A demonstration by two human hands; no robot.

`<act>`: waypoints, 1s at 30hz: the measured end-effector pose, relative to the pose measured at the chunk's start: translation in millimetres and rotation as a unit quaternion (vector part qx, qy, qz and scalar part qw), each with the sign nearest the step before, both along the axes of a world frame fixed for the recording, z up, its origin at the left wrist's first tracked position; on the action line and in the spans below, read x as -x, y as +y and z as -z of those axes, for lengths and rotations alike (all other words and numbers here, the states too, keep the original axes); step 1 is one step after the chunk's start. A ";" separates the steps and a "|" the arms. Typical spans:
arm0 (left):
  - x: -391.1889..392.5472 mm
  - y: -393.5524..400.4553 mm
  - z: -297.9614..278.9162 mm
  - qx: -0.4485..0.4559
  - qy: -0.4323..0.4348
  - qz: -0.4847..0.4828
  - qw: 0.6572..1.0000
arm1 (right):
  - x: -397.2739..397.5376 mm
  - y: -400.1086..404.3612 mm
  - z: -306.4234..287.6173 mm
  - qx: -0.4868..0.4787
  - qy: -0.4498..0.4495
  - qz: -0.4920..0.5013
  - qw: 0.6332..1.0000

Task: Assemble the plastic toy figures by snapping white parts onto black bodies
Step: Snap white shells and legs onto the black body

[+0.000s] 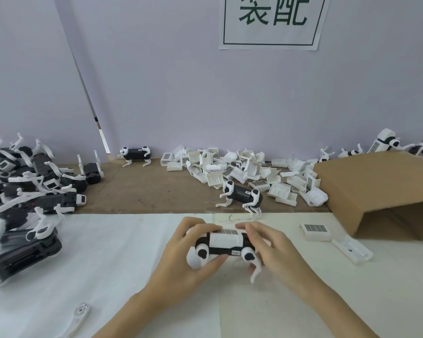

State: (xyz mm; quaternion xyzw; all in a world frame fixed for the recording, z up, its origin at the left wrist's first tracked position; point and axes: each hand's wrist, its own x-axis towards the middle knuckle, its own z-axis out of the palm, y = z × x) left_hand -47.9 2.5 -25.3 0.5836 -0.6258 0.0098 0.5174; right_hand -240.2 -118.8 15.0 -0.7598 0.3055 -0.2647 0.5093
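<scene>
- toy figure (225, 242) centre-front on table (112, 276), held btwn left hand (188, 254) and right hand (274, 250)
- pile of figures (27, 191) far left
- heap of shell parts (244, 172) behind centre, at wall
- standing figure (241, 197) just in front of heap; another figure (135, 156) back-left by wall
- cardboard box (376, 191) on its side, right; more figures (386, 142) behind it
- two loose shells (315, 231) right of hands, in front of box
- loose leg part (80, 315) near front-left edge

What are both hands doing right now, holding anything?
Left hand: grips the toy figure at its left end.
Right hand: grips the same figure at its right end, fingers over the white cover.
</scene>
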 end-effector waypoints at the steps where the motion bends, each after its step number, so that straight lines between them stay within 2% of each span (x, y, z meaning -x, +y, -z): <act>1: -1.2 0.2 -1.3 -0.006 0.026 -0.012 1.000 | 2.3 -3.1 3.2 0.099 0.012 0.010 0.995; 3: -3.5 0.7 -3.2 -0.023 0.073 -0.026 0.997 | 5.1 -5.0 7.4 0.240 0.021 -0.025 0.970; 5: -4.9 0.4 -3.7 -0.027 0.096 -0.027 0.995 | 2.9 -2.6 13.4 0.296 0.024 -0.068 0.952; 9: -3.9 -0.4 -5.7 -0.018 0.087 -0.018 0.996 | -9.0 4.6 27.0 0.408 0.042 -0.007 0.912; 13: -2.3 0.0 -5.7 -0.011 0.063 0.015 0.998 | -11.2 6.2 30.0 0.449 0.014 0.030 0.893; 18: -0.2 1.1 -7.9 -0.025 0.095 0.016 0.995 | -10.0 7.2 27.8 0.487 0.022 0.056 0.871; 24: 16.7 4.4 -10.1 -0.012 0.081 0.004 0.997 | -9.5 13.1 24.2 0.458 0.054 0.011 0.887; 26: 27.2 7.5 -9.7 -0.022 0.122 0.033 0.992 | -9.7 16.0 27.6 0.462 0.068 0.023 0.884; 30: 37.5 8.3 -15.2 -0.035 0.189 0.066 0.979 | -6.7 12.3 29.8 0.448 0.041 0.056 0.892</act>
